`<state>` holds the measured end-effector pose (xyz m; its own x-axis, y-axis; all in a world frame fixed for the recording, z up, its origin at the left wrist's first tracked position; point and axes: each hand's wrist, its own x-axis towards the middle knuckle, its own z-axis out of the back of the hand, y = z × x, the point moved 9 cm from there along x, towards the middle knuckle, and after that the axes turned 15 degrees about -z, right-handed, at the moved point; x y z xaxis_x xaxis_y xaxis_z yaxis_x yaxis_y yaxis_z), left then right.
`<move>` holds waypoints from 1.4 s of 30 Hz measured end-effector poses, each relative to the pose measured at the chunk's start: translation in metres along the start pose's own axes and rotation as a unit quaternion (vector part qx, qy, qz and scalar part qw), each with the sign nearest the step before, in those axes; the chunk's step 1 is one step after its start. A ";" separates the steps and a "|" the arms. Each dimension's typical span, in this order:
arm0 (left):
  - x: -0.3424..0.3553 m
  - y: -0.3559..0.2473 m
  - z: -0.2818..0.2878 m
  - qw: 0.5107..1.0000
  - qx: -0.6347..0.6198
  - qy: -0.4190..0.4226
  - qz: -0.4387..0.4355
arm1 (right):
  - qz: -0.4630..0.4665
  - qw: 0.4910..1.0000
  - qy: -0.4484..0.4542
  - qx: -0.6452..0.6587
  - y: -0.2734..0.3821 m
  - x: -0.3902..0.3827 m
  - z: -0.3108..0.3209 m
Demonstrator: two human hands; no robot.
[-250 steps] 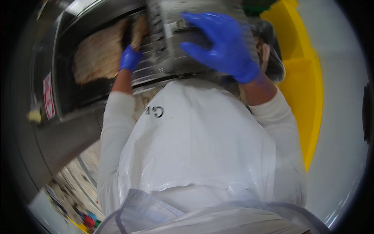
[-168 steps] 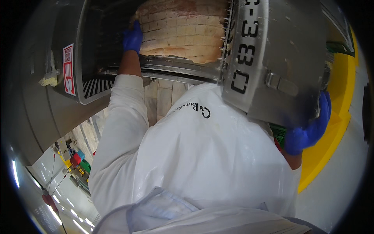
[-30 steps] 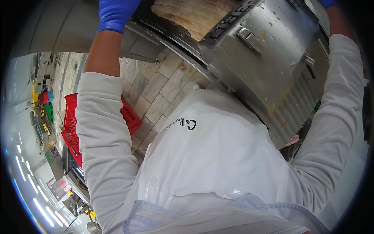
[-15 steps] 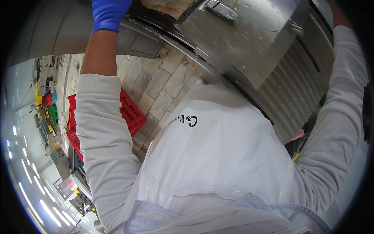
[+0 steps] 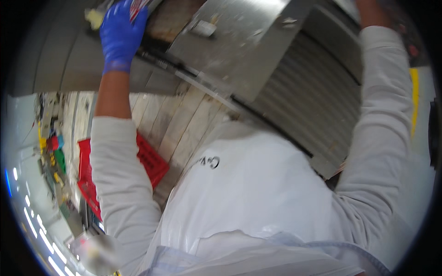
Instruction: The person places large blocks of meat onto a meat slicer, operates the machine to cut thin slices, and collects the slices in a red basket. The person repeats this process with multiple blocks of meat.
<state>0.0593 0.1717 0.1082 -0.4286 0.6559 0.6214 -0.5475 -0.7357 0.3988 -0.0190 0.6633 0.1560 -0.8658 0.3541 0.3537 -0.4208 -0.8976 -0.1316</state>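
Meat slab [image 5: 171, 22] at 11 o'clock, partly blocked by steel cover [image 5: 239, 41] at 12; left hand [image 5: 122, 37] around 10:30, grip unclear, right hand out of frame, can't tell; red crate [image 5: 155, 162] at 8.

Motion blur, dark fisheye edges, bright strip lights [image 5: 45, 239], apron [image 5: 248, 188] sheen

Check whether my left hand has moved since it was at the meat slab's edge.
Yes, leftward: judged against the fixed red-and-white warning sticker, your left hand was well to its right and now overlaps it in view.
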 end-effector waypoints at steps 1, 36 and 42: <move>0.003 -0.001 0.003 1.000 -0.008 0.008 0.000 | -0.034 0.996 -0.018 0.078 -0.020 0.013 -0.009; 0.012 0.021 -0.030 0.999 0.013 0.032 -0.014 | -0.164 0.591 0.481 0.626 -0.139 -0.446 -0.233; 0.028 0.035 -0.015 0.999 0.038 -0.008 -0.009 | -0.338 0.575 0.467 0.581 -0.190 -0.540 -0.203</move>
<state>0.0171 0.1673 0.1293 -0.4066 0.6673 0.6240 -0.4990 -0.7343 0.4601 0.4734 0.6956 -0.1976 -0.6078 0.2254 -0.7614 -0.7507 0.1495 0.6435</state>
